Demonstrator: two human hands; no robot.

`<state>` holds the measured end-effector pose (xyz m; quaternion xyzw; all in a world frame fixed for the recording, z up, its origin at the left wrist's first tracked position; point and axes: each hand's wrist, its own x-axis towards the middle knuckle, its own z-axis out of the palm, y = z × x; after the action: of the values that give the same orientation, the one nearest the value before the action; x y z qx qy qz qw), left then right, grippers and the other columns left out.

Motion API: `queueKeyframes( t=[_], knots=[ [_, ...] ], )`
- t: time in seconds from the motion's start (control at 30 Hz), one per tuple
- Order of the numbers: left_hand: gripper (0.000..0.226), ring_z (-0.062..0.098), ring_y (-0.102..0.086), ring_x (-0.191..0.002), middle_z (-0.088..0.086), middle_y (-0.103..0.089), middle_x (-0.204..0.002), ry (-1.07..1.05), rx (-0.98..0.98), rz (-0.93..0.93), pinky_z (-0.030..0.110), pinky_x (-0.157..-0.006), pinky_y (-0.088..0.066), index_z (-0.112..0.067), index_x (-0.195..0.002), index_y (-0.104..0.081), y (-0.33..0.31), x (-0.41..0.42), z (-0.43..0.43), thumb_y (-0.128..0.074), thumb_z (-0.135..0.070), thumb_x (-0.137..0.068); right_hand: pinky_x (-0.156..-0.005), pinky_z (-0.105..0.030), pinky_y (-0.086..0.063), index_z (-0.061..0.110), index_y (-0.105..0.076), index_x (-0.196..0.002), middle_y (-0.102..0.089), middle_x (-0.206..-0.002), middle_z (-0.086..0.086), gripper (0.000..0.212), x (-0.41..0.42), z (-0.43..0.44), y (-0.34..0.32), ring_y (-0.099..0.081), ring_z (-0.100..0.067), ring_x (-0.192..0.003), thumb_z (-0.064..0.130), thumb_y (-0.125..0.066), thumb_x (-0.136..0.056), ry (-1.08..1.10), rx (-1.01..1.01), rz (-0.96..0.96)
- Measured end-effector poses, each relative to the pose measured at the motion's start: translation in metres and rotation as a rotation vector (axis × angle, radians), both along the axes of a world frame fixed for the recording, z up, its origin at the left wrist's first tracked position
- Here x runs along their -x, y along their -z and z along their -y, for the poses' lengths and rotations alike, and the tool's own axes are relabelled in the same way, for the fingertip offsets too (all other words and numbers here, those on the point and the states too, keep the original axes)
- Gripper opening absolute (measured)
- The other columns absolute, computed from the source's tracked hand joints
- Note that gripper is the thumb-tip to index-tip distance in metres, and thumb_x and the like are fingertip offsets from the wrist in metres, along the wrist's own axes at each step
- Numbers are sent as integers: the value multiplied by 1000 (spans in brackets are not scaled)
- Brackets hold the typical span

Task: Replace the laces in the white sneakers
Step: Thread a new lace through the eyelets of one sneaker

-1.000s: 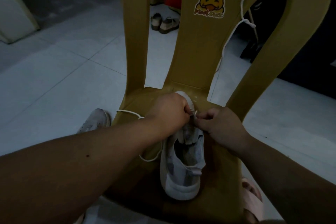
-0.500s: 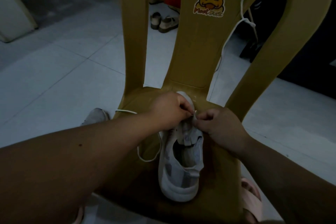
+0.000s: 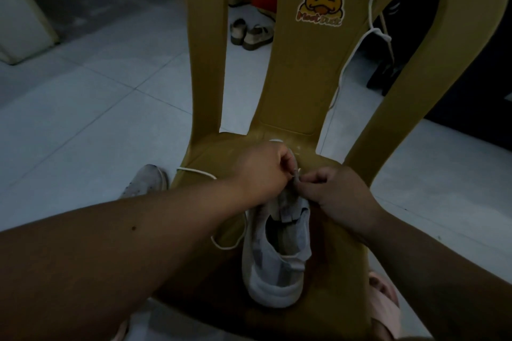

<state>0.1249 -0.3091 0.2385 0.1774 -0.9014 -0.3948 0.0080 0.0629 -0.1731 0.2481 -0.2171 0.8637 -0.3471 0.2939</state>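
The white sneaker sits mid-seat on the yellow chair, toe toward the backrest. Curled fingers of the left hand and right hand pinch its front. The lace trails to the seat's left edge.

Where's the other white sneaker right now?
In the head view, the second sneaker lies on the tiled floor left of the yellow chair, partly hidden behind the left forearm.

The toe of the sneaker is hidden beneath the left hand and right hand; whether a lace is pinched there cannot be told. The second sneaker, at the left, is partly covered by a forearm.
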Motion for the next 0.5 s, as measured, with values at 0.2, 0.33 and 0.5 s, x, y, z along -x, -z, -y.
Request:
queueKeyframes(
  t=[0.2,0.33,0.5],
  knots=[
    [15,0,-44,-67,-14,-50,-78,47,197,-47,9,-54,-30,-26,-83,-55,-2,1,0,-62,-13,-86,-45,-13,-38,22,-72,-85,-67,-70,4,19,3,-1,4,-58,-12,-55,32,-58,-93,30,-2,-1],
    [14,3,-48,-72,-9,-54,-84,70,207,-46,11,-57,-35,-26,-82,-55,-1,1,0,-65,-17,-85,-54,-20,-41,22,-71,-86,-66,-69,6,15,3,0,8,-57,-6,-60,27,-59,-93,91,36,59],
    [13,8,-57,-87,-5,-62,-98,84,167,-31,21,-71,-45,-23,-99,-66,1,3,1,-64,-25,-87,-60,-27,-46,22,-69,-85,-68,-77,3,12,3,2,8,-61,-12,-69,28,-61,-91,134,39,60]
  ],
)
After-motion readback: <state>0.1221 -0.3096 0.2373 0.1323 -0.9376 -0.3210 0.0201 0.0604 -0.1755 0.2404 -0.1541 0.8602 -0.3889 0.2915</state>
